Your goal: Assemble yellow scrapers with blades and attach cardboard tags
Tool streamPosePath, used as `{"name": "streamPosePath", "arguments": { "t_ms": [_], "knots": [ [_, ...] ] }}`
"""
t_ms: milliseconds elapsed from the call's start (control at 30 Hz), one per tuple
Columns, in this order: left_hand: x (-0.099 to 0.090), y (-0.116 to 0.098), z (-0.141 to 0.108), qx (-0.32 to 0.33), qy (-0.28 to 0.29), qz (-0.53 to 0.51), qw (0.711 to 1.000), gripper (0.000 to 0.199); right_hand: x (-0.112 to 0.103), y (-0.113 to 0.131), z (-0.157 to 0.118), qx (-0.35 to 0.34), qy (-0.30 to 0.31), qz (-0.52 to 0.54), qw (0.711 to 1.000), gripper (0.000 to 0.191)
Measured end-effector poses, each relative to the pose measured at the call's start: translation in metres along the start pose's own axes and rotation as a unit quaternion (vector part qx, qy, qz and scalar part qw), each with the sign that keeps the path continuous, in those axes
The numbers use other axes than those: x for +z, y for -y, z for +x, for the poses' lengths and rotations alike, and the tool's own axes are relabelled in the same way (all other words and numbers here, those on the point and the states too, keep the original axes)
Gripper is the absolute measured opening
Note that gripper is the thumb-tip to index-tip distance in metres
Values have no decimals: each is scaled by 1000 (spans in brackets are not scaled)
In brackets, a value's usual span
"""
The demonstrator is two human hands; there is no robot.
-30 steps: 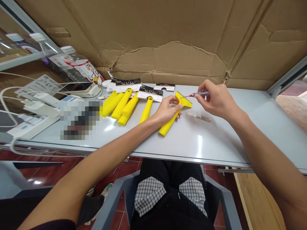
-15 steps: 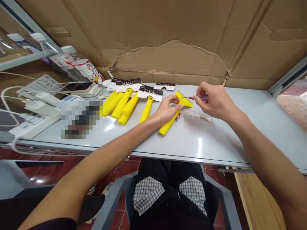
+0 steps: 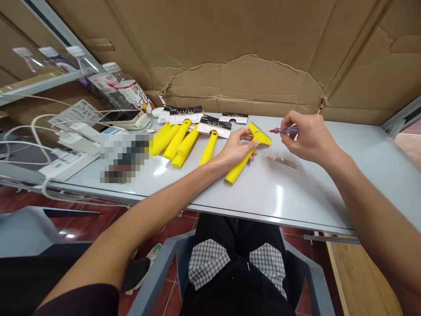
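I've got the left hand [image 3: 235, 149] closed narrow around the neck of a yellow plastic scraper [image 3: 239, 166], which sits on the grey table [image 3: 305, 197] right of centre, head pointing far. My right hand [image 3: 311, 134] pinches a slim screwdriver [image 3: 285, 130] — red collar, thin shaft — with its tip at the scraper's head, though touching or just beside is hard to call from here. A clear strip [image 3: 280, 161] lies just right of the scraper. Further left, more yellow scrapers [image 3: 177, 140] lie on black-and-white cards [image 3: 213, 127].
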State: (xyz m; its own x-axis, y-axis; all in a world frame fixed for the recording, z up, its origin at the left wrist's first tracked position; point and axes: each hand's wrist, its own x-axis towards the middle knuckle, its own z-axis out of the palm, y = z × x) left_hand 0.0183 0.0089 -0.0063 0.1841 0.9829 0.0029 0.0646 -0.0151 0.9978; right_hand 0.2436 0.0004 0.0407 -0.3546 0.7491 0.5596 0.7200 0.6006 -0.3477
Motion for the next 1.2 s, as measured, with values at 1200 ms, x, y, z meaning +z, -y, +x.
{"name": "streamPosePath", "arguments": {
  "t_ms": [1200],
  "knots": [
    [1, -1, -1, -18, -6, -2, 1000, 13, 11, -2, 2, -40, -41, -4, 998, 8]
  ]
}}
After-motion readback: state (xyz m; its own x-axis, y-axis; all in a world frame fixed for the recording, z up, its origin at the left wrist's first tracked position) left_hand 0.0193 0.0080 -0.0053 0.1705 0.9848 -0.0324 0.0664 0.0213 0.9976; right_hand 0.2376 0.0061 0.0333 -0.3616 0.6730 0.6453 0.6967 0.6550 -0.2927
